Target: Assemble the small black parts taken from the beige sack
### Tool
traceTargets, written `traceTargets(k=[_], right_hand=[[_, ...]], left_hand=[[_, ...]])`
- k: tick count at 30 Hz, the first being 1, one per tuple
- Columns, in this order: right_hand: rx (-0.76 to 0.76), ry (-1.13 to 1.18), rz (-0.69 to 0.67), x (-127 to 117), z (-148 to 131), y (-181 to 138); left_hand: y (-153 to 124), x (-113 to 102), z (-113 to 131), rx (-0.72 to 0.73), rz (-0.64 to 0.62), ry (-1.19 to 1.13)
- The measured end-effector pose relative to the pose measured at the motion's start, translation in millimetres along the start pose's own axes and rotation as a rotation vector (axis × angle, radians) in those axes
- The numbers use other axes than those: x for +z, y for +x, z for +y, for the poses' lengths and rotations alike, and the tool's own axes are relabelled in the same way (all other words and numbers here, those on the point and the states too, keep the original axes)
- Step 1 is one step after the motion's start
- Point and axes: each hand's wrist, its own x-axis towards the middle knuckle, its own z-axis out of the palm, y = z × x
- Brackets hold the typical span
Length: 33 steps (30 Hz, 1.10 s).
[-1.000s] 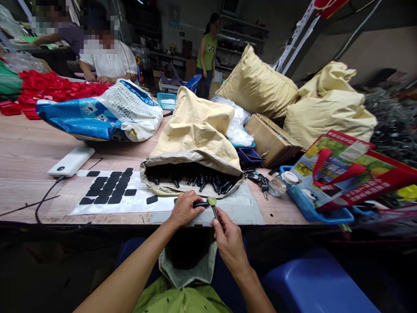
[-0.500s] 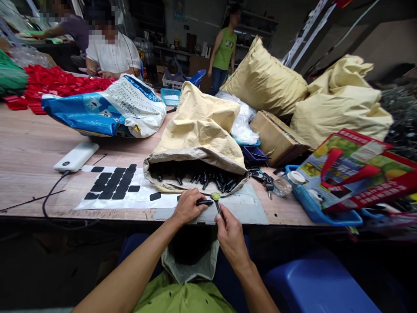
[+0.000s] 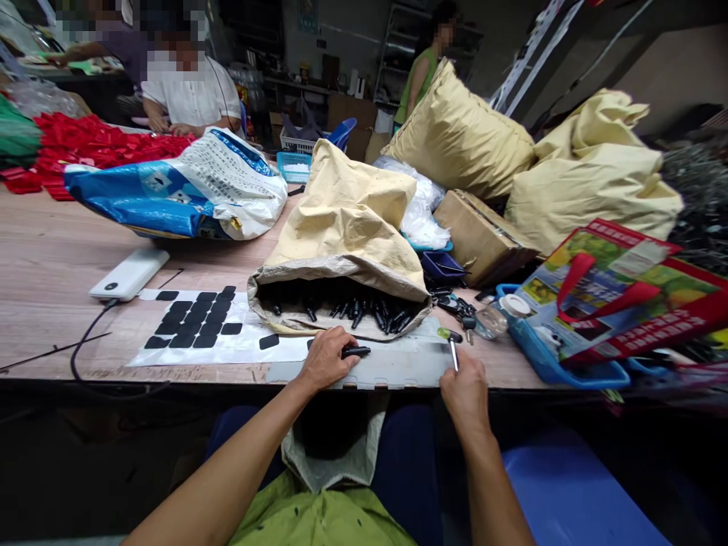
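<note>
Left hand (image 3: 328, 358) pinches one black piece (image 3: 357, 351); right hand (image 3: 467, 385) clamps a hammer (image 3: 453, 350). Open sack (image 3: 349, 220) at twelve o'clock holds more, probably remaining; finished count is unclear.

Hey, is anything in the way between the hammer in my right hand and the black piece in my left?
Nothing visible stands between the hammer in your right hand and the black piece in your left hand; only a flat grey sheet lies beneath the gap. The open sack sits beyond it.
</note>
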Motion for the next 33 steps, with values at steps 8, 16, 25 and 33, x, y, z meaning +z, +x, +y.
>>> traceTargets(k=[8, 16, 25, 33], right_hand=[[-0.024, -0.344, -0.059, 10.2, -10.0, 24.1], [-0.158, -0.046, 0.2, 20.7, -31.3, 12.1], [-0.635, 0.495, -0.336, 39.8, -85.9, -25.3], [-0.806, 0.383, -0.357, 43.1, -93.9, -17.5]], left_hand=[[0.5, -3.8, -4.7, 0.03, -0.047, -0.067], [-0.1, -6.7, -2.8, 0.025, -0.072, -0.045], [-0.9, -5.8, -5.0, 0.053, -0.082, -0.026], [-1.8, -5.2, -6.0, 0.072, -0.121, 0.045]])
